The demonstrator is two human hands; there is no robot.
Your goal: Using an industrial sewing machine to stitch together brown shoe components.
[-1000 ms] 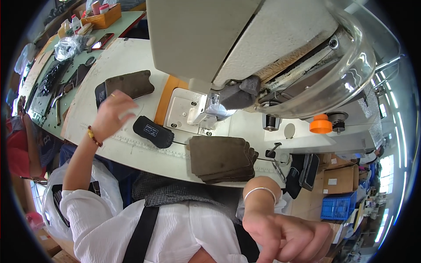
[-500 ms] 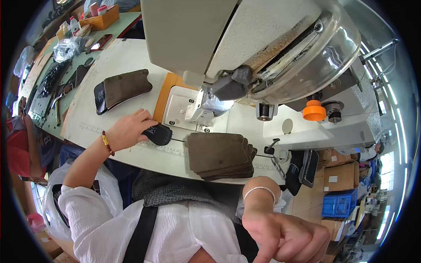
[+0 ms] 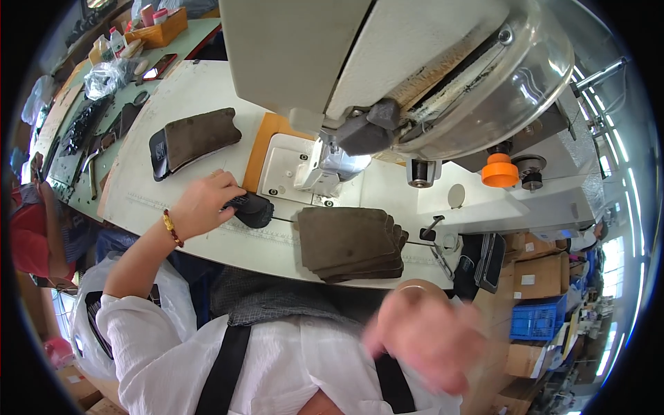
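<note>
Far-left edge: a co-worker in a red top (image 3: pixel 31 238), beside a green side table (image 3: pixel 183 52) bearing a phone (image 3: pixel 160 66) and an open box (image 3: pixel 158 29) of bottles and tubs
Upper-left stack: brown panels (image 3: pixel 204 138) lying over black pieces on the white sewing table (image 3: pixel 207 83), well apart from the machine
Left hand: the person's left hand (image 3: pixel 204 204), beaded bracelet at the wrist; thumb and fingers pinched together on the left end of a black round-ended piece (image 3: pixel 254 211)
Black piece: flat on the sewing table, just left of the brown pile, near the needle plate (image 3: pixel 282 166) of the sewing machine (image 3: pixel 290 55)
Brown pile: overlapping brown panels (image 3: pixel 342 238) fanned rightward, at the table's front edge
Right hand: the person's right hand (image 3: pixel 429 332), blurred, before the white shirt; grip cannot be told
Right side: metal snips (image 3: pixel 440 263) just beside the pile; beyond, a blue crate (image 3: pixel 536 319) below cardboard boxes (image 3: pixel 541 278)
</note>
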